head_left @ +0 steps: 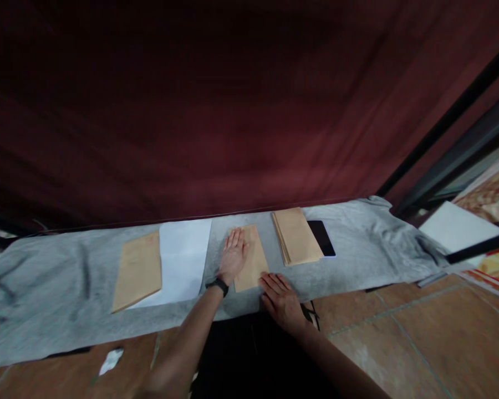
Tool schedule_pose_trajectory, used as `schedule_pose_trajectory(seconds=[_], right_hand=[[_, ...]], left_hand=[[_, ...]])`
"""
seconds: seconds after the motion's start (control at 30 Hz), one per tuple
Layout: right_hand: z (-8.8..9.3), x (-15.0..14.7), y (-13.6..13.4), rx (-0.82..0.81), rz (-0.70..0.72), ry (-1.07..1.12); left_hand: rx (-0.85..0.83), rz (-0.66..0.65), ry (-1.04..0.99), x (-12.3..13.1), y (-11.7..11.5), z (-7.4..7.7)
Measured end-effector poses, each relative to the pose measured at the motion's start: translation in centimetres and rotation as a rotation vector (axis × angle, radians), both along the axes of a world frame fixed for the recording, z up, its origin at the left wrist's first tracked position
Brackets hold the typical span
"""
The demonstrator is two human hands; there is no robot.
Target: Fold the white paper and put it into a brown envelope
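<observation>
1. So, head view: the left hand [233, 252] lies flat, fingers spread and released, on the left part of a brown envelope [253, 260] in the middle of the grey cloth [66, 288].
2. Right hand [280, 299] is also flat and unclenched, its fingertips touching the envelope's near right corner.
3. Black watch [218, 286] on the left wrist.
4. Just right of the envelope sits a stack of envelopes [296, 235], with a dark phone [322, 237] against its right edge.
5. To the left: a white sheet [183, 260], with another envelope [138, 270] overlapping its left side.
</observation>
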State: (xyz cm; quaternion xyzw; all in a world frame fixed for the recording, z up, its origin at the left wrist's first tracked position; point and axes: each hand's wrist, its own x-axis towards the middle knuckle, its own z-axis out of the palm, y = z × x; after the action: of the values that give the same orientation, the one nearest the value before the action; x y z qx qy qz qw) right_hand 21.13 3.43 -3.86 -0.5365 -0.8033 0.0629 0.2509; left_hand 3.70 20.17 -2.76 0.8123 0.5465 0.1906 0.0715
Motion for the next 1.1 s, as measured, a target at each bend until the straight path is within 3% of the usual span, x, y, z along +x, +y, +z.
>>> schedule_pose_trajectory(seconds=[0.17, 0.37, 0.63, 1.1], right_hand=[[0.3, 0.1, 0.0, 0.009, 0.017, -0.001], [0.2, 0.0, 0.0, 0.023, 0.008, 0.003], [0.3, 0.0, 0.0, -0.006, 0.015, 0.010], [-0.6, 0.1, 0.0, 0.048, 0.012, 0.007]], left_hand=[[-0.059, -0.058, 0.059, 1.0, 3.6, -0.5], [-0.074, -0.187, 0.099, 1.8, 4.4, -0.8], [-0.079, -0.287, 0.077, 2.0, 3.1, -0.9], [-0.090, -0.379, 0.123, 1.5, -1.5, -1.3]])
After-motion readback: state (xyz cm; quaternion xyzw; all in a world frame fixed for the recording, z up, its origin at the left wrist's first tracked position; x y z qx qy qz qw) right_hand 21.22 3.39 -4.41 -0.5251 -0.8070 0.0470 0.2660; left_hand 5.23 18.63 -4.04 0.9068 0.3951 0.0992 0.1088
